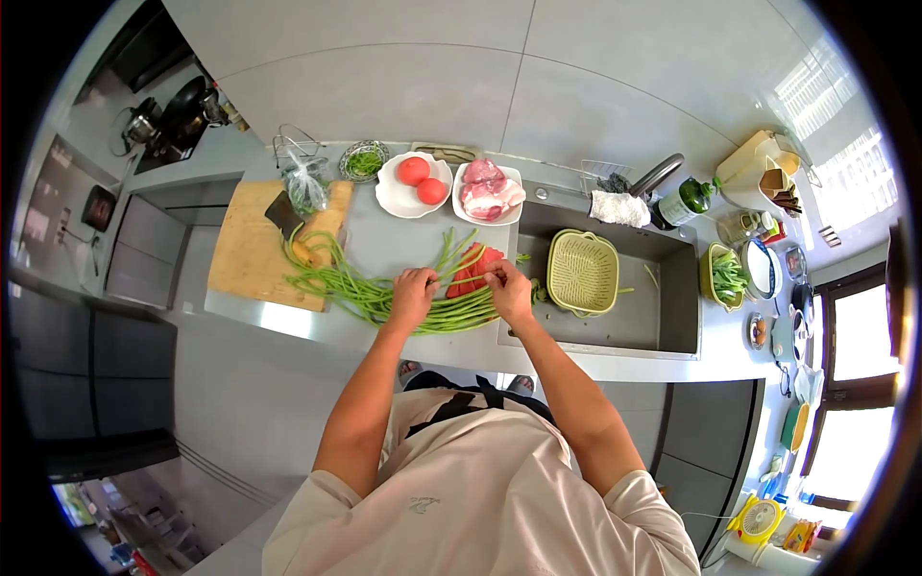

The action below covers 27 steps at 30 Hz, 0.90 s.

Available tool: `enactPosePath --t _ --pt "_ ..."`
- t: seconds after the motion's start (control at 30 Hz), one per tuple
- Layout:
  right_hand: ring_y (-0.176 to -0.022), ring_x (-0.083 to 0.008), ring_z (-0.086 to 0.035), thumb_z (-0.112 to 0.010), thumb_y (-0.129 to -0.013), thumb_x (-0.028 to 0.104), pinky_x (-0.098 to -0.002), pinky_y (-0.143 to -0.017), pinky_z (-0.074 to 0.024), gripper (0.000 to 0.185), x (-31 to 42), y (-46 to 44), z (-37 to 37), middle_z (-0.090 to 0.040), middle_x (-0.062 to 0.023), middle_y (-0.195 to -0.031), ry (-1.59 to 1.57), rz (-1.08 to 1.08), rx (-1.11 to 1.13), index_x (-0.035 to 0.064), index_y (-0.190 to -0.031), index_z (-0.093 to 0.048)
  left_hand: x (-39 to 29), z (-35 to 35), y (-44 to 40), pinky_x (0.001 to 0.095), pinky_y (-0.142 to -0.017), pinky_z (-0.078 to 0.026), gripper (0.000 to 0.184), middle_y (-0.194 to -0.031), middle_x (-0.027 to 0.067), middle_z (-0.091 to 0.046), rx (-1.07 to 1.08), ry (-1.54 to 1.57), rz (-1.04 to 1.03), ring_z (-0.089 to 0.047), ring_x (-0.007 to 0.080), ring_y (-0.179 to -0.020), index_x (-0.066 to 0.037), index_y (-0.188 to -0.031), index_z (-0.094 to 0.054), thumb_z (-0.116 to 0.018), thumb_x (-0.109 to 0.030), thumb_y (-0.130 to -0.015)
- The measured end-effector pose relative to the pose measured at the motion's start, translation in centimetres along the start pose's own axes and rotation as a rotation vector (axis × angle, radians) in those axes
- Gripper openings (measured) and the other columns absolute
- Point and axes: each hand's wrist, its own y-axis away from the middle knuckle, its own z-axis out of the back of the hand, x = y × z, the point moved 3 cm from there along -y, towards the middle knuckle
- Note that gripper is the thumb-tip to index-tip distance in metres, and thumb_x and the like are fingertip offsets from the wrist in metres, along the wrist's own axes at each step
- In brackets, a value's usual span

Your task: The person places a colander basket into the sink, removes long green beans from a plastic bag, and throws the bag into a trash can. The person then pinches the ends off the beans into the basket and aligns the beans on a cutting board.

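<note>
A large bundle of green long beans (365, 300) lies across the counter's front edge, with its left end over the cutting board. My left hand (413, 296) is over the middle of the bundle, its fingers closed on a long bean. To its right, my right hand (511, 294) pinches a long bean near the bundle's right end. Just what sits between the fingertips is small and partly hidden. Between my hands, a flat red item (474, 270) lies partly under the beans; I cannot make out what it is.
A wooden cutting board (252, 252) with a cleaver (283, 214) is at left. Behind are a plate (398, 199) of tomatoes (414, 172) and a dish (516, 205) of raw meat (486, 188). At right, the sink (663, 317) holds a yellow-green basket (583, 273) under a faucet (657, 175).
</note>
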Motion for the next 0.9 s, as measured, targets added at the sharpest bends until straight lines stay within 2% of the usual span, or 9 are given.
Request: enactPosePath --t 0.07,0.2,0.27,0.37,0.47,0.57,0.67,0.87,0.9 --pt "-0.078 -0.013 -0.067 -0.073 -0.093 0.003 -0.0297 -0.075 -0.0555 0.016 -0.2 0.0 0.4 -0.074 -0.0062 -0.086 -0.032 -0.038 0.023 0.0031 -0.109 -0.071 0.1 -0.3 0.2 0.0476 -0.092 -0.043 0.018 -0.103 0.0056 -0.071 -0.002 -0.008 0.003 -0.062 0.0323 -0.106 -0.01 -0.104 -0.065 -0.075 -0.014 -0.089" --pt "-0.081 -0.0128 -0.069 -0.073 -0.092 0.003 -0.0296 -0.076 -0.056 0.017 0.5 0.3 0.5 -0.074 -0.0075 -0.088 -0.121 -0.039 -0.006 0.0027 -0.109 -0.071 -0.3 -0.4 0.0 0.0471 -0.092 -0.043 0.018 -0.104 0.0047 -0.071 -0.004 -0.009 0.05 -0.062 0.0321 -0.108 -0.011 -0.103 -0.066 -0.076 -0.013 -0.088" --pt "-0.082 -0.0128 -0.07 -0.073 -0.092 0.003 -0.0296 -0.077 -0.0563 0.018 0.9 0.4 0.5 -0.075 -0.0081 -0.089 -0.15 -0.04 -0.012 0.0026 -0.11 -0.071 -0.9 0.0 -0.1 0.0471 -0.092 -0.043 0.018 -0.105 0.004 -0.071 -0.011 -0.019 -0.02 -0.061 0.0312 -0.11 -0.012 -0.102 -0.067 -0.076 -0.013 -0.087" --pt "-0.082 -0.0163 -0.071 -0.071 -0.091 0.002 -0.0302 -0.077 -0.057 0.019 -0.5 0.0 0.3 -0.075 -0.0098 -0.094 0.019 -0.054 0.109 0.0032 -0.11 -0.071 -1.5 0.3 -0.1 0.047 -0.093 -0.043 0.016 -0.106 0.003 -0.07 -0.034 -0.023 -0.1 -0.06 0.0299 -0.111 -0.014 -0.1 -0.069 -0.077 -0.014 -0.086" --pt "-0.079 -0.0208 -0.07 -0.067 -0.091 0.0 -0.0322 -0.075 -0.0574 0.025 -2.2 0.1 0.5 -0.074 -0.0118 -0.099 0.242 0.178 -0.099 0.0055 -0.115 -0.071 -1.6 -0.1 0.0 0.047 -0.093 -0.042 0.016 -0.105 0.0024 -0.071 0.024 -0.046 -0.069 -0.059 0.029 -0.111 -0.014 -0.098 -0.069 -0.078 -0.015 -0.085" --pt "-0.076 -0.0242 -0.069 -0.066 -0.091 -0.001 -0.035 -0.075 -0.0573 0.033 -2.0 0.2 1.6 -0.073 -0.0144 -0.103 0.085 0.093 -0.171 0.0086 -0.123 -0.069 -1.2 -0.8 0.3 0.0464 -0.093 -0.04 0.015 -0.103 0.0019 -0.071 0.08 -0.018 -0.044 -0.059 0.0286 -0.109 -0.014 -0.098 -0.07 -0.078 -0.016 -0.085" --pt "-0.076 -0.0233 -0.068 -0.067 -0.092 0.001 -0.0362 -0.074 -0.0567 0.041 -2.4 0.0 2.5 -0.073 -0.016 -0.103 0.138 0.09 -0.269 0.0098 -0.132 -0.065 -1.3 -0.8 0.6 0.0459 -0.093 -0.04 0.015 -0.099 0.0012 -0.072 0.086 0.006 -0.057 -0.06 0.0281 -0.108 -0.013 -0.097 -0.07 -0.079 -0.017 -0.085" --pt "-0.078 -0.0173 -0.069 -0.064 -0.098 0.003 -0.0341 -0.074 -0.0569 0.041 -2.1 -0.4 3.8 -0.074 -0.0161 -0.102 0.014 0.036 -0.11 0.0055 -0.138 -0.062 -1.8 -0.2 0.9 0.0451 -0.092 -0.039 0.016 -0.096 0.0001 -0.072 0.069 0.002 -0.079 -0.06 0.027 -0.106 -0.013 -0.098 -0.071 -0.079 -0.015 -0.084" --pt "-0.081 -0.0193 -0.072 -0.063 -0.098 0.004 -0.0353 -0.075 -0.0571 0.038 -2.3 -0.4 3.8 -0.074 -0.0163 -0.099 -0.021 0.005 -0.102 0.0051 -0.136 -0.063 -1.8 -0.3 1.0 0.045 -0.092 -0.039 0.017 -0.096 -0.0001 -0.072 0.068 0.002 -0.08 -0.06 0.0269 -0.105 -0.013 -0.098 -0.071 -0.08 -0.015 -0.084"
